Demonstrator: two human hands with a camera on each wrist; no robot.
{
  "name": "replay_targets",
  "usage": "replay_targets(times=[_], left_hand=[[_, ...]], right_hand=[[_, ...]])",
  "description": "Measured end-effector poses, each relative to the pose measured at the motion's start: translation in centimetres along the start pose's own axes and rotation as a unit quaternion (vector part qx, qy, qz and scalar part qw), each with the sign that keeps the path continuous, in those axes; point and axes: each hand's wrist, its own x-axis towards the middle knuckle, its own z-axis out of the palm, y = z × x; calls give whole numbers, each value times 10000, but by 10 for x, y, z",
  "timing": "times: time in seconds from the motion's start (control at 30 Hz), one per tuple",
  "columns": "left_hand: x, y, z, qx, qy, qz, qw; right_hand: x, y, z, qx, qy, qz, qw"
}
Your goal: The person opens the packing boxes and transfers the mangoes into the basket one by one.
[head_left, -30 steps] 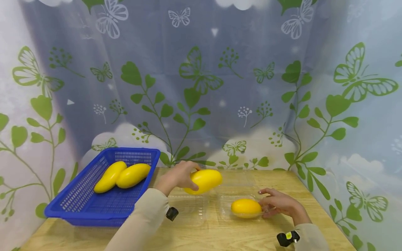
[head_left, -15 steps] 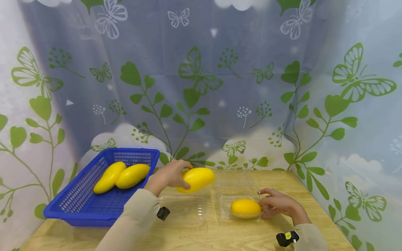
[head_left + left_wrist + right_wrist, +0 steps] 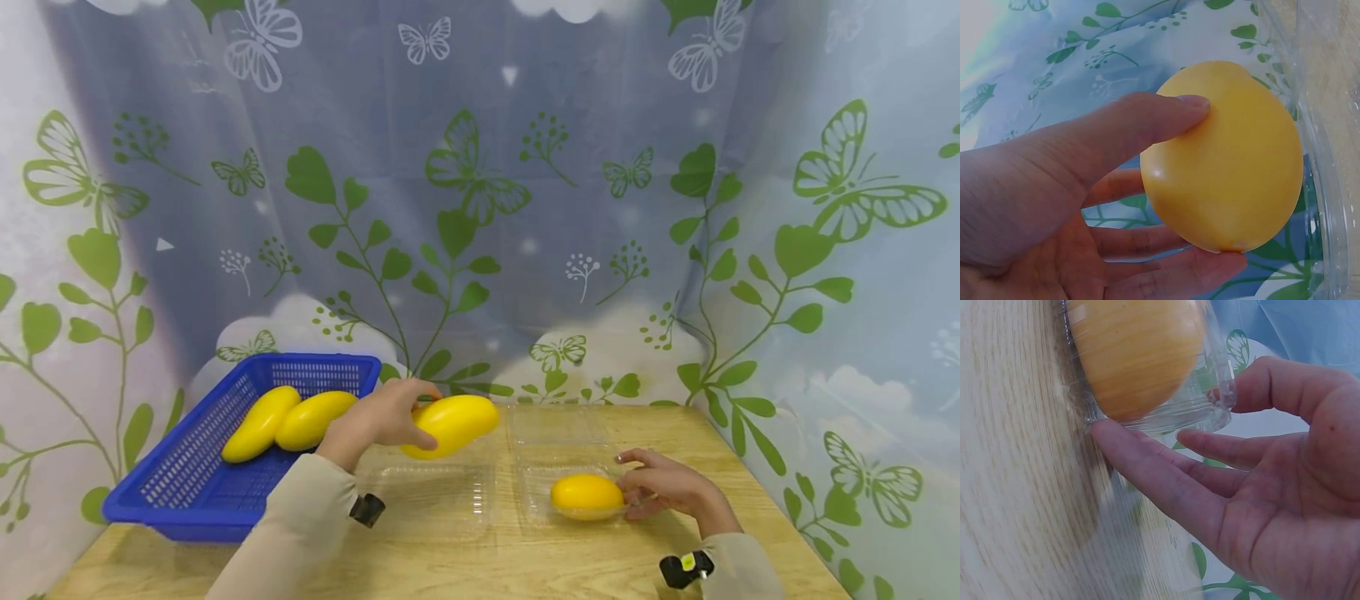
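Note:
My left hand [image 3: 375, 421] grips a yellow mango [image 3: 456, 425], thumb over its upper side and fingers beneath, as the left wrist view shows. The mango hangs over a clear plastic container [image 3: 450, 512]. A second clear container [image 3: 534, 512] stands to the right on the table, its lid folded back, with another yellow mango [image 3: 587, 497] lying in it. My right hand [image 3: 667, 483] rests against that container's right end. In the right wrist view, one extended finger [image 3: 1154, 475] touches its bottom corner and another digit reaches its rim.
A blue plastic basket [image 3: 202, 529] with two yellow mangoes [image 3: 262, 423] stands on the left of the wooden table [image 3: 525, 571]. A curtain [image 3: 480, 250] printed with butterflies and leaves hangs behind the table and along both sides.
My left hand has moved left toward the blue basket and slightly up, carrying the mango off the right container's lid area. The right hand and its container have stayed in place.

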Motion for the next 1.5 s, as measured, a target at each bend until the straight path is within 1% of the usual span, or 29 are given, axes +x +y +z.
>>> replay_targets(times=[0.13,0.37,0.6,0.9,1.13,1.33,1.5], left_hand=[[-2,-3,-4,63,36,47,10000],[-10,-12,-10,30,87,81,9999],[-16,-19,-17,17,55,57,10000],[-20,-34,-26,44,-15,119,9999],[-26,-41,-32,19,186,-71,9998],[-30,-43,-36,17,259,-50,9996],[-33,-46,-40,124,235,-44,9996]], right_hand=[[0,1,0,9,-26,-28,10000],[-1,1,1,25,-28,-54,10000],[-1,0,1,24,-24,-59,10000],[0,-1,1,26,-49,-51,10000],[-1,-1,1,20,-58,-90,9999],[0,0,1,23,-44,-85,10000],[0,0,1,2,11,-69,10000]])
